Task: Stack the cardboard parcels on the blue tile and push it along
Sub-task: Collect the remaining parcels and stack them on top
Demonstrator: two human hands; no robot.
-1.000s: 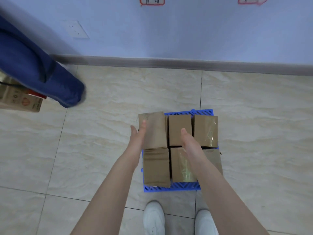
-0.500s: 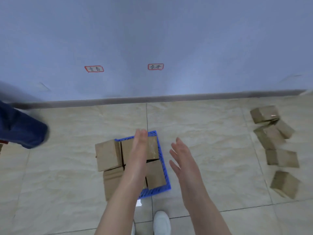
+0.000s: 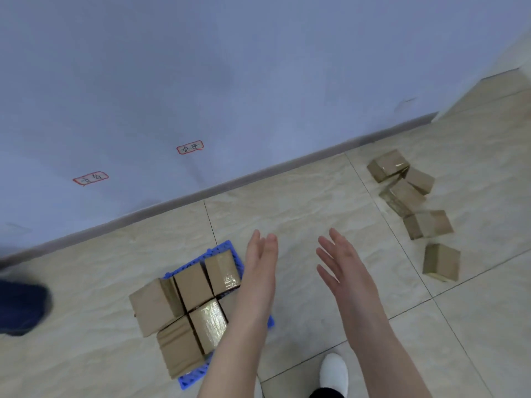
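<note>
A blue plastic tile [image 3: 221,249] lies on the floor at lower left of centre, packed with several brown cardboard parcels [image 3: 194,285]. My left hand [image 3: 260,271] hovers over the tile's right edge with straight fingers and holds nothing; my forearm hides part of the tile and its parcels. My right hand [image 3: 343,268] is held out flat over bare floor to the right, also empty. Several loose cardboard parcels [image 3: 426,224] lie scattered on the floor at the right, well beyond my right hand.
A pale wall with a grey skirting board [image 3: 258,173] runs diagonally behind the tile, carrying two red-bordered labels [image 3: 189,147]. A blue-clad leg or shoe of another person [image 3: 20,308] is at the left edge. My white shoe [image 3: 333,374] stands below.
My hands have lifted off the stacked parcels and opened. The view has swung to the right, bringing the scattered parcels at the right into sight and shifting the tile to the left.
</note>
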